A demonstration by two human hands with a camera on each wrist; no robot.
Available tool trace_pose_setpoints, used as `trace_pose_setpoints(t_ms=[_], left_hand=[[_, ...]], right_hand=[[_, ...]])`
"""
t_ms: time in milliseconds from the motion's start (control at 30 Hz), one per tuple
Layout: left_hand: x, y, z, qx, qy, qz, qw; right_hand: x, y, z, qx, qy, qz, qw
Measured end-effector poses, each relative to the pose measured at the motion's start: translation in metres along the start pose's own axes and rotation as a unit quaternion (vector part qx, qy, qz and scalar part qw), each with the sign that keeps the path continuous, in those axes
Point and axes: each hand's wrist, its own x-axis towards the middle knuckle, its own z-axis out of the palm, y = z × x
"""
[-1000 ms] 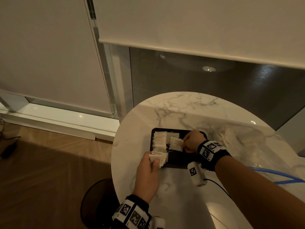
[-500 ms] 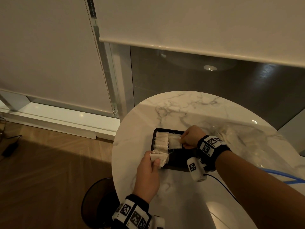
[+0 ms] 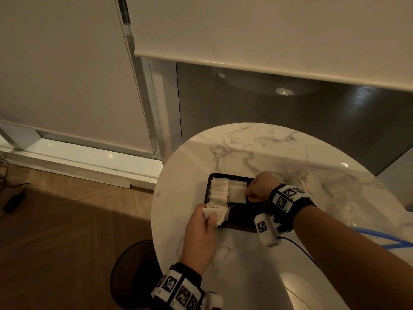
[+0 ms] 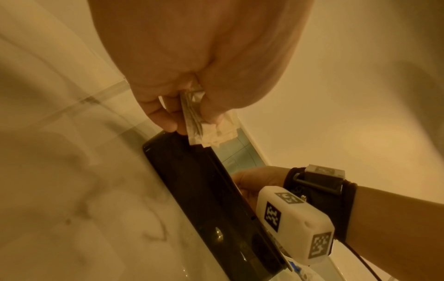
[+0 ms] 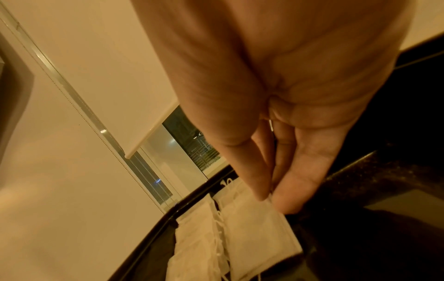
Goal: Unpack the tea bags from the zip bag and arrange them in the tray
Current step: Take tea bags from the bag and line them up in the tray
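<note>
Head view: right hand (image 3: 259, 189) has carried its pale square paper tea bag (image 3: 237, 193) from mid-air down into the shallow black rectangular tray (image 3: 241, 224). It now lies flat at the head of a second column, just beside the first column of tea bags (image 3: 218, 191) along the tray's left side. Thumb and forefinger are still on the bag's right edge, so it isn't released yet. Left hand (image 3: 201, 238) unchanged at the tray's near-left corner, gripping a small fanned stack of spare tea bags (image 3: 215, 213). The clear plastic zip bag (image 3: 324, 186) lies on the round white marble table (image 3: 245, 151), right of the tray.

Left wrist: fingers (image 4: 163, 116) and thumb pinch the stack (image 4: 209, 129) above the tray corner (image 4: 182, 171).

Right wrist: fingertips (image 5: 259, 188) close together on the bag's corner (image 5: 257, 235), bag resting on the tray floor.

Judgement: one more bag placed; let go, then take the next from the left-hand stack.
</note>
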Motion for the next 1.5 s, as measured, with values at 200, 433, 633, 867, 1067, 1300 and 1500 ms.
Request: trace_pose_setpoints(t_ms=[200, 433, 633, 867, 1067, 1300, 1500], left_hand=[[-0.001, 0.005, -0.003, 0.008, 0.009, -0.010, 1.000], [-0.004, 0.021, -0.004, -0.018, 0.024, -0.018, 0.999], [-0.012, 0.037, 0.001, -0.083, 0.003, -0.051, 0.995], [-0.025, 0.055, 0.009, -0.121, -0.057, -0.043, 0.990], [-0.030, 0.065, 0.016, -0.131, -0.041, -0.035, 0.990], [-0.035, 0.068, 0.022, -0.141, -0.035, -0.037, 0.989], [-0.036, 0.068, 0.026, -0.165, -0.006, -0.056, 0.985]], right_hand=[[-0.008, -0.001, -0.007, -0.053, 0.029, -0.004, 0.998], [-0.075, -0.002, -0.018, 0.223, 0.068, -0.069, 0.970], [-0.139, 0.021, 0.005, 0.267, 0.006, -0.112, 0.957], [-0.167, 0.049, 0.022, 0.314, -0.060, -0.180, 0.930], [-0.178, 0.054, 0.015, 0.357, -0.076, -0.220, 0.905], [-0.176, 0.064, 0.012, 0.377, -0.015, -0.207, 0.903], [-0.177, 0.068, 0.004, 0.426, 0.023, -0.189, 0.884]])
